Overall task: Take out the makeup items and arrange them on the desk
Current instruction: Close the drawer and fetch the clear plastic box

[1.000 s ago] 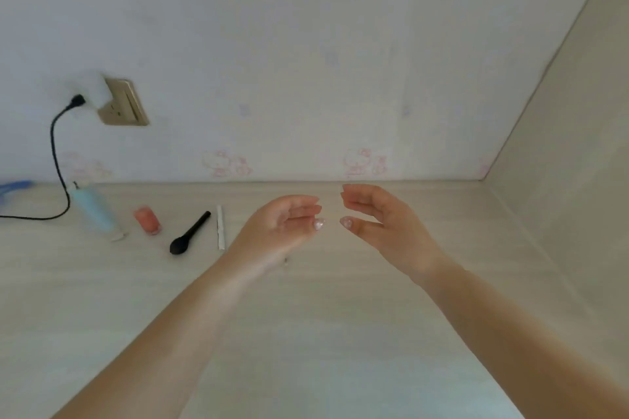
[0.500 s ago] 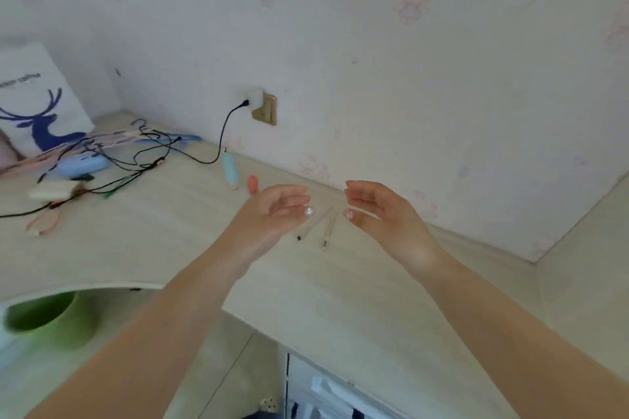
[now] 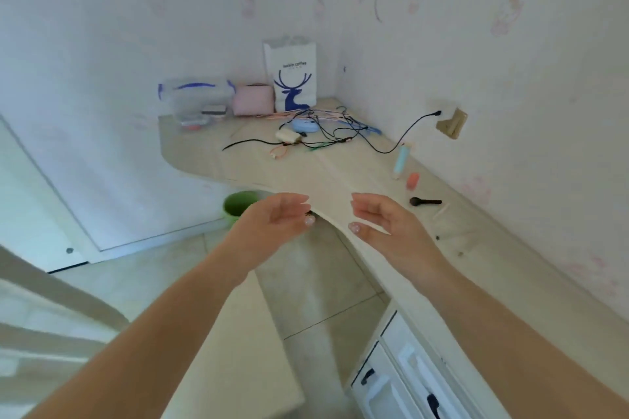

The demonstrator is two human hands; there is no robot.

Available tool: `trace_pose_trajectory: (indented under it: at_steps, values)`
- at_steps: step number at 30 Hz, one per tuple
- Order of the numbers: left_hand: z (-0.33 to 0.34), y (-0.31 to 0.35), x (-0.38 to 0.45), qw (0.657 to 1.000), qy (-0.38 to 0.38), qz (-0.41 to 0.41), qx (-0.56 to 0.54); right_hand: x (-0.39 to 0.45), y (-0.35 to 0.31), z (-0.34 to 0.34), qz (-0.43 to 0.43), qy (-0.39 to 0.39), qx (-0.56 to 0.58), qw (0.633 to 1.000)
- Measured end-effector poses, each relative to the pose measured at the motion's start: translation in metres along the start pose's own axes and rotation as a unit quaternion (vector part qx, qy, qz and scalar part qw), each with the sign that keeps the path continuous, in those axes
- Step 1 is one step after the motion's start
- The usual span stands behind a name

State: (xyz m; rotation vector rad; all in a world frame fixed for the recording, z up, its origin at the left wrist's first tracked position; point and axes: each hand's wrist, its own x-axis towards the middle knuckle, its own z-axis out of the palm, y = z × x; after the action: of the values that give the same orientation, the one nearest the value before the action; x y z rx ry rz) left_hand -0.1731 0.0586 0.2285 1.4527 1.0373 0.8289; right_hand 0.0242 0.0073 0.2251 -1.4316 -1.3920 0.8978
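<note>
Both hands hover empty, palms facing, fingers relaxed: left hand point(image 3: 282, 218), right hand point(image 3: 384, 224); four makeup items lie along the desk point(image 3: 306, 170): blue tube point(image 3: 401, 160), orange bottle point(image 3: 412, 181), black brush point(image 3: 425, 202), white stick point(image 3: 441, 213); pink pouch point(image 3: 253, 100) sits far back.

Walls point(image 3: 102, 44): pale, faint pink cartoon print | Floor point(image 3: 316, 286): light tiles | Desk point(image 3: 340, 173): pale wood, curved end, along right wall | Drawers point(image 3: 401, 381): white, beneath | Socket point(image 3: 452, 122): wall-mounted | Light: daylight
</note>
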Motion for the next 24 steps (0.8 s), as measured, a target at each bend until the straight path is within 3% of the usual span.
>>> trace_pose_trajectory:
  at_steps: [6, 12, 24]
  values:
    - [-0.096, -0.016, -0.070, 0.992, 0.121, -0.032, -0.011, 0.013, -0.031, 0.103, -0.023, -0.110, 0.006, 0.994]
    - [-0.218, -0.023, -0.172, 0.968, 0.250, -0.018, -0.013, 0.008, -0.082, 0.254, -0.069, -0.224, 0.030, 0.972]
    - [-0.472, -0.066, -0.346, 0.933, 0.357, -0.047, 0.016, -0.040, -0.197, 0.553, -0.137, -0.329, 0.054, 0.933]
